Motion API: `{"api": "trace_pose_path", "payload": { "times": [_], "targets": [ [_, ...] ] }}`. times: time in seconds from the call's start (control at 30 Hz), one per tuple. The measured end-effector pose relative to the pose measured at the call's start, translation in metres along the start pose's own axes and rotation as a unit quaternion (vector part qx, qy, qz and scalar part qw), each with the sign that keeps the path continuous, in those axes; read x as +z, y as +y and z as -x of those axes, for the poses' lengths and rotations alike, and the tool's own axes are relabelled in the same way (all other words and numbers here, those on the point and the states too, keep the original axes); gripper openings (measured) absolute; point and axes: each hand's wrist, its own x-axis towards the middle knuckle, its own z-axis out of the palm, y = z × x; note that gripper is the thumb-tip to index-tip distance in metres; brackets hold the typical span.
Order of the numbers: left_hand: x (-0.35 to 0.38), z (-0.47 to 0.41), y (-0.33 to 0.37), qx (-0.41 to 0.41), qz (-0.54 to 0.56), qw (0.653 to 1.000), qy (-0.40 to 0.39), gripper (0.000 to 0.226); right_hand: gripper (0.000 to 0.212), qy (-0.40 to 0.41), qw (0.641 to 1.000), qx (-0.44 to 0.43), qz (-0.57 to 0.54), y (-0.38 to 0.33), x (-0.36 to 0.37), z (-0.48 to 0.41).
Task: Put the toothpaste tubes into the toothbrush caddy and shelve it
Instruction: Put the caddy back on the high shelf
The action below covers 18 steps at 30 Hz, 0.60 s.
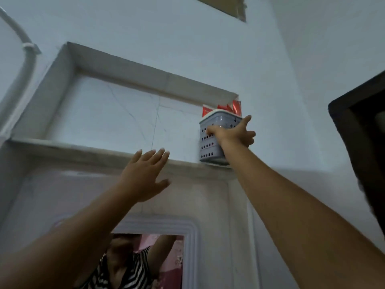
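Note:
A grey perforated toothbrush caddy [208, 142] stands at the right end of a recessed wall shelf [83, 149], against the niche's right wall. Red toothpaste tubes [227, 107] stick up out of its top. My right hand [233, 135] is pressed flat against the caddy's front with fingers spread, touching it rather than wrapped around it. My left hand [143, 176] hovers open, palm toward the wall, just below the shelf's front edge and left of the caddy, holding nothing.
The niche to the left of the caddy is bare tile. A mirror [145, 261] with a white frame hangs below the shelf and reflects a person in a striped shirt. A dark frame [362, 130] juts in at the right. A white pipe [27, 55] runs down the left wall.

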Motion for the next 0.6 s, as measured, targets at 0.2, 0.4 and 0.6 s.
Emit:
{"api": "trace_pose_path", "payload": {
  "times": [0.2, 0.4, 0.6],
  "targets": [
    [0.008, -0.003, -0.005, 0.010, 0.024, 1.000, 0.011, 0.087, 0.126, 0.058, 0.990, -0.076, 0.101, 0.046, 0.042, -0.009],
    [0.013, -0.001, -0.008, 0.019, 0.046, 0.998, 0.024, 0.102, 0.106, 0.095, 0.963, -0.193, 0.161, 0.066, 0.061, -0.010],
    [0.009, 0.001, -0.006, 0.013, 0.050, 0.999, 0.002, 0.096, 0.094, 0.012, 0.958, -0.214, 0.190, 0.079, 0.047, 0.008]
  ]
}}
